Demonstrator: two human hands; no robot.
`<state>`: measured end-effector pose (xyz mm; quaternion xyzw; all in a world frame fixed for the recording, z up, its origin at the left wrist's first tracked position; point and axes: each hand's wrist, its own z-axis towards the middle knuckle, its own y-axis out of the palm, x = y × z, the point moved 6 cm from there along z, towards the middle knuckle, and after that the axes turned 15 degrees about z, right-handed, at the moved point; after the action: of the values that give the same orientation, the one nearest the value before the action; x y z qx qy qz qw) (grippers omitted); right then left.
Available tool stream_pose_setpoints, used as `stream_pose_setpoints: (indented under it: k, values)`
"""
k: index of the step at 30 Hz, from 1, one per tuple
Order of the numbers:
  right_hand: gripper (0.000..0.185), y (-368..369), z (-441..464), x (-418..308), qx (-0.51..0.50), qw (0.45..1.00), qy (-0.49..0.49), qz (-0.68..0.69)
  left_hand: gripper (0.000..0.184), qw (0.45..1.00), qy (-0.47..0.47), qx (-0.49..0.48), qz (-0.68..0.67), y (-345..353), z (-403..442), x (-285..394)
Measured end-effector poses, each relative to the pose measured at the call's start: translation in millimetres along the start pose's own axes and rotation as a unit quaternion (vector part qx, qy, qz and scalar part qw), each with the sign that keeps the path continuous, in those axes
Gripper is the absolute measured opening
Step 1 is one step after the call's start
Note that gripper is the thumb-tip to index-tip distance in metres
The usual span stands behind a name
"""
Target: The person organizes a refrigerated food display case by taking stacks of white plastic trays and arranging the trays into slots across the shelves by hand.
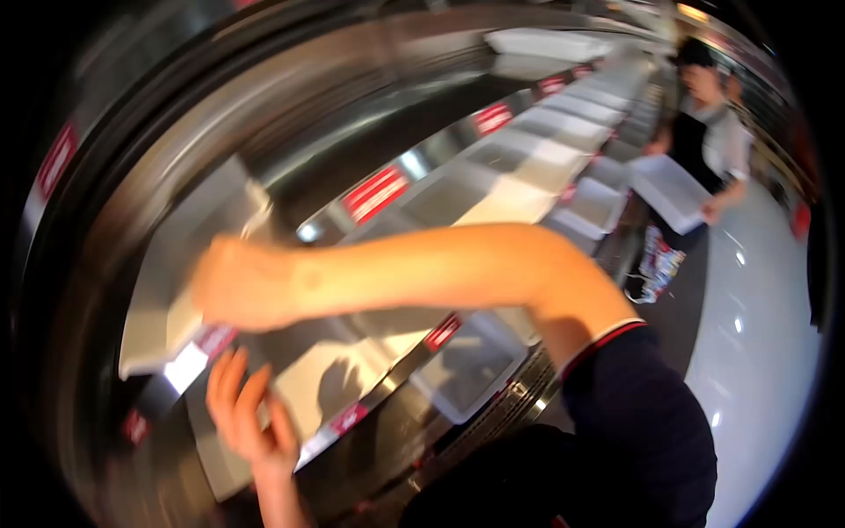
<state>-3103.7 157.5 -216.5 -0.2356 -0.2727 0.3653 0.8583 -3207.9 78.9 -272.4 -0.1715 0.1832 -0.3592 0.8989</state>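
My right hand (245, 283) reaches across to the left with its fingers curled, blurred by motion. It appears closed on the near side of a tilted white plastic bin (189, 233); the exact grip is hidden. My left hand (251, 412) is lower, palm turned inward and fingers apart, with nothing visible in it. Just right of it lies a pale bin (304, 374), with a hand-shaped shadow falling inside. A smaller clear-white bin (471, 370) sits lower to the right.
Several white bins (519, 158) run in rows along a metal counter, with red labels (376, 194) on the rails. At the right, a co-worker (700, 132) in a dark apron holds a white bin (671, 189). A colourful plastic bag (658, 264) hangs below.
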Motion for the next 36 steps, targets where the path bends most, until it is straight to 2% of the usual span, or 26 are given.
stream_pose_setpoints:
  k: [1,3,4,5,6,7,9,11,13,15,19,22,23,24,25,26,27,29,33,35,36]
  values:
    - [0.016,10.6,14.7,0.8,-0.079,0.997,0.023,-0.013,0.029,0.999,0.027,-0.002,0.018,-2.4,6.3,5.2]
    - [0.013,8.2,42.4,1.5,-0.268,0.948,0.165,0.039,0.032,0.997,0.074,0.012,0.032,2.3,11.4,1.8]
    - [0.015,13.5,49.9,7.4,-0.220,0.964,0.134,0.062,0.033,0.996,0.073,0.017,0.040,0.5,11.2,1.1]
    - [0.016,4.2,57.2,6.0,-0.218,0.961,0.161,0.048,0.034,0.996,0.075,0.026,0.039,3.5,11.5,-4.3]
    - [0.017,-0.5,59.1,10.0,-0.156,0.981,0.110,0.029,0.035,0.996,0.072,0.030,0.051,9.0,12.8,-12.4]
    - [0.015,-10.6,62.8,11.3,-0.043,0.998,0.046,-0.013,0.036,0.995,0.073,0.034,0.059,12.6,14.7,-19.6]
    - [0.011,-33.7,67.5,14.1,0.140,0.982,-0.089,-0.090,0.042,0.992,0.055,0.062,0.097,15.8,22.9,-32.9]
    - [0.028,-46.3,61.0,31.3,0.201,0.962,-0.165,-0.087,0.035,0.977,0.045,0.101,0.179,18.4,38.0,-40.5]
    - [0.019,-57.9,56.6,29.0,0.129,0.982,-0.100,-0.092,0.026,0.979,0.008,0.037,0.198,29.5,44.2,-60.0]
    - [0.018,-66.1,44.6,30.0,0.127,0.975,-0.121,-0.136,0.020,0.980,-0.026,-0.021,0.196,36.4,37.5,-84.5]
    - [0.020,-84.2,17.6,44.2,0.106,0.971,-0.084,-0.198,0.017,0.975,-0.076,-0.092,0.188,23.0,16.5,-134.4]
    - [0.009,-83.2,-4.8,49.0,0.123,0.974,-0.086,-0.168,0.017,0.971,-0.112,-0.111,0.181,-0.3,-1.0,-164.0]
    - [0.021,-80.1,-9.1,39.2,0.141,0.971,-0.096,-0.167,0.017,0.966,-0.124,-0.120,0.191,-9.5,-4.7,-170.7]
    - [0.021,-73.0,-15.3,35.0,0.136,0.973,-0.092,-0.159,0.017,0.958,-0.146,-0.137,0.205,-14.4,-10.9,-184.2]
    - [0.021,-65.1,-22.0,30.3,0.131,0.976,-0.090,-0.150,0.018,0.960,-0.145,-0.136,0.197,-21.1,-18.7,-196.8]
    - [0.014,-54.2,-31.5,32.8,0.079,0.987,-0.028,-0.137,0.020,0.959,-0.131,-0.126,0.219,-28.4,-25.5,-203.6]
    - [0.014,-44.9,-37.7,33.7,0.079,0.988,0.008,-0.130,0.022,0.957,-0.116,-0.117,0.239,-34.1,-30.8,-208.8]
    - [0.021,-34.7,-40.4,28.5,0.088,0.987,-0.035,-0.131,0.025,0.952,-0.115,-0.111,0.262,-40.1,-35.5,-218.4]
    - [0.019,-5.7,-39.4,21.5,0.102,0.991,0.009,-0.086,0.029,0.934,-0.172,-0.134,0.283,-42.7,-42.0,-228.6]
    - [0.017,11.3,-40.5,23.8,0.115,0.992,0.011,-0.057,0.023,0.937,-0.152,-0.122,0.291,-39.2,-42.1,-230.9]
    - [0.015,18.1,-38.3,19.9,0.104,0.992,0.027,-0.069,0.021,0.943,-0.141,-0.076,0.291,-37.3,-49.7,-238.2]
